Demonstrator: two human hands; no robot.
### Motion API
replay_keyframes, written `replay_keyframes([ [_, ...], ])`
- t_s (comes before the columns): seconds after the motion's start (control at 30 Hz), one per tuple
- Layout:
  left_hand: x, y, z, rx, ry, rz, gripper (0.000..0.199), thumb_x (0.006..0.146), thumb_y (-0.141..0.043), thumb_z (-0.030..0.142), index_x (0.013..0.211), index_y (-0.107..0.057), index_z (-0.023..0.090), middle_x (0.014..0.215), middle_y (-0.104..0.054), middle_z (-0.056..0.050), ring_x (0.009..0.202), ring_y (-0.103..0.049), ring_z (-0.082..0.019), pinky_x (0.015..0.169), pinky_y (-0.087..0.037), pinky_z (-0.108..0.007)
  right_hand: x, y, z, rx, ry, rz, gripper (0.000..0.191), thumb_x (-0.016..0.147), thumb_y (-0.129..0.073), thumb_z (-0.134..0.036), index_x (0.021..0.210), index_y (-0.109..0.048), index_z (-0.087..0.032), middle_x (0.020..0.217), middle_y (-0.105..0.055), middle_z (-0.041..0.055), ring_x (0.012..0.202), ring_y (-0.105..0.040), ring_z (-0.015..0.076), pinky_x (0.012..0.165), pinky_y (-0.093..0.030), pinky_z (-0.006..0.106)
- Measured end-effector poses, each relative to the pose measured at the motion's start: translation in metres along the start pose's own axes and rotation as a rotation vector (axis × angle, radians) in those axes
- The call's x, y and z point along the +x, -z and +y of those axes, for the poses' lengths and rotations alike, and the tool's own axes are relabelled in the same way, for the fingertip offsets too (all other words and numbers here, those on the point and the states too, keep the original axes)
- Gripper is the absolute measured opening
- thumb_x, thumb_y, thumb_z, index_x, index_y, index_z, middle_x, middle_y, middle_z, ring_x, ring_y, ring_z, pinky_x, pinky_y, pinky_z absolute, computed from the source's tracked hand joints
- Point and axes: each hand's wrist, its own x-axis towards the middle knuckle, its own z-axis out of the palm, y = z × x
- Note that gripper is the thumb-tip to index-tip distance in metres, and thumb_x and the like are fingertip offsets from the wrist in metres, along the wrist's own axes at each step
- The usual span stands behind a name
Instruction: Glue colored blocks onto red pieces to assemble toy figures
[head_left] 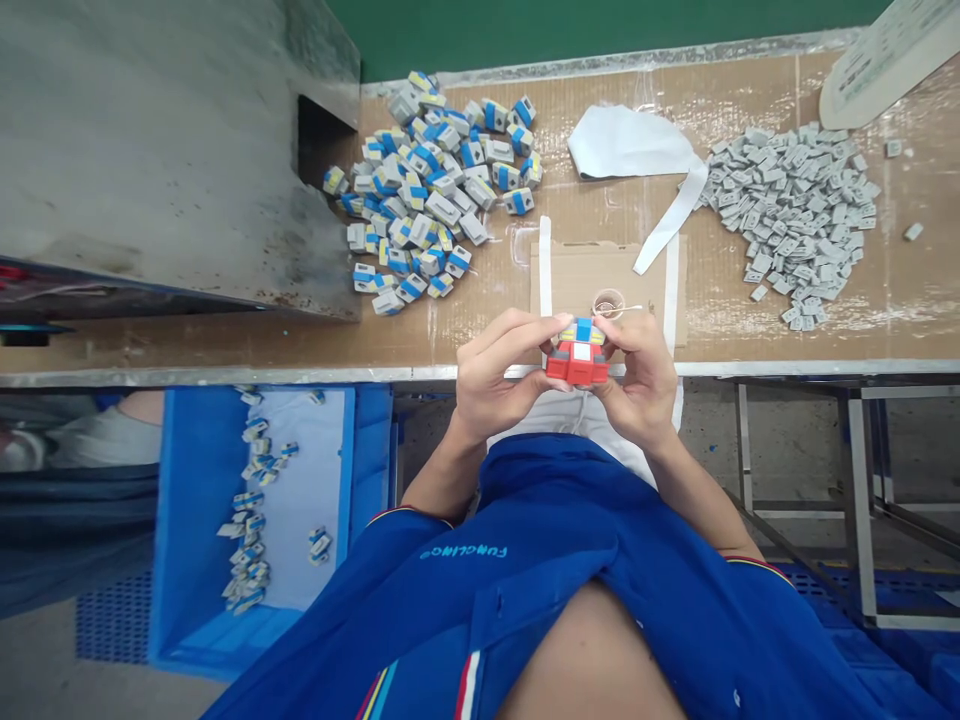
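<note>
Both my hands are raised over the table's front edge, pinching a small plastic block (577,355) with a red base and a blue, yellow and grey top. My left hand (495,365) grips its left side and my right hand (637,375) grips its right side. Just beyond them, a small round ring (608,303) lies on a cardboard sheet (592,275). A heap of grey-and-blue plastic blocks (424,190) lies further left, and a heap of small grey pieces (787,220) lies further right.
A grey metal housing (165,150) stands at the table's left end. A white cloth (630,140) lies on the table beyond the cardboard. Down on the left, a blue bin (195,520) holds scattered blocks. Metal frame legs (859,480) stand below right.
</note>
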Motion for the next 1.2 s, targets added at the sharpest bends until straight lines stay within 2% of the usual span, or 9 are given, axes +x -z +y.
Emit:
replay_keyframes([
  [0.27,-0.001,0.001,-0.003,0.013,0.003,0.003,0.055,0.097,-0.082,0.056,0.146,-0.077,0.031,0.105,-0.083,-0.006,0.081,-0.074,-0.015,0.072,-0.064,-0.029,-0.004,-0.002,0.002,-0.032,-0.041,0.006,0.043,0.105,-0.067,-0.056,0.141,-0.073,-0.032,0.096,-0.064,0.0027,0.083,-0.059,0.0216,0.070,-0.053,0.038],
  [0.6,-0.001,0.007,-0.002,0.017,0.030,0.001,0.054,0.095,-0.084,0.056,0.141,-0.080,0.027,0.096,-0.080,-0.004,0.079,-0.071,-0.014,0.072,-0.061,-0.028,-0.001,-0.006,0.000,-0.014,0.005,-0.014,0.040,0.107,-0.070,-0.038,0.147,-0.069,-0.034,0.092,-0.062,-0.0009,0.076,-0.056,0.0176,0.063,-0.049,0.033],
  [0.73,-0.004,0.005,-0.006,-0.043,0.028,0.034,0.056,0.095,-0.085,0.054,0.144,-0.078,0.029,0.102,-0.083,-0.005,0.082,-0.072,-0.015,0.074,-0.062,-0.028,0.004,-0.005,-0.003,-0.070,0.036,-0.042,0.044,0.108,-0.067,-0.044,0.150,-0.067,-0.033,0.096,-0.065,0.0014,0.080,-0.060,0.0197,0.062,-0.054,0.034],
  [0.83,-0.008,0.004,-0.011,-0.095,0.045,0.060,0.059,0.093,-0.087,0.055,0.145,-0.078,0.030,0.108,-0.084,-0.007,0.084,-0.073,-0.015,0.073,-0.061,-0.027,0.008,-0.003,-0.006,-0.064,0.062,-0.083,0.048,0.107,-0.070,-0.038,0.155,-0.064,-0.032,0.102,-0.067,0.0034,0.085,-0.063,0.0205,0.064,-0.057,0.034],
  [0.9,-0.010,0.005,-0.014,-0.121,0.072,0.050,0.059,0.093,-0.087,0.056,0.146,-0.078,0.031,0.108,-0.084,-0.007,0.083,-0.072,-0.015,0.072,-0.061,-0.027,0.010,-0.002,-0.008,-0.073,0.072,-0.110,0.051,0.106,-0.072,-0.033,0.156,-0.063,-0.032,0.105,-0.067,0.0042,0.086,-0.064,0.0201,0.066,-0.060,0.033],
  [1.03,-0.013,0.009,-0.018,-0.166,0.090,0.028,0.058,0.094,-0.086,0.055,0.146,-0.077,0.031,0.107,-0.083,-0.007,0.082,-0.071,-0.015,0.073,-0.061,-0.027,0.011,-0.001,-0.009,-0.103,0.079,-0.137,0.056,0.106,-0.073,-0.035,0.160,-0.060,-0.034,0.110,-0.068,0.0053,0.087,-0.066,0.0204,0.071,-0.066,0.036],
  [1.2,-0.015,0.011,-0.019,-0.269,0.153,-0.010,0.058,0.094,-0.089,0.046,0.148,-0.076,0.032,0.120,-0.081,-0.009,0.094,-0.076,-0.016,0.082,-0.066,-0.027,0.012,0.002,-0.009,-0.111,0.068,-0.147,0.057,0.106,-0.073,-0.036,0.161,-0.059,-0.035,0.117,-0.070,0.0069,0.090,-0.069,0.0210,0.073,-0.069,0.038],
])
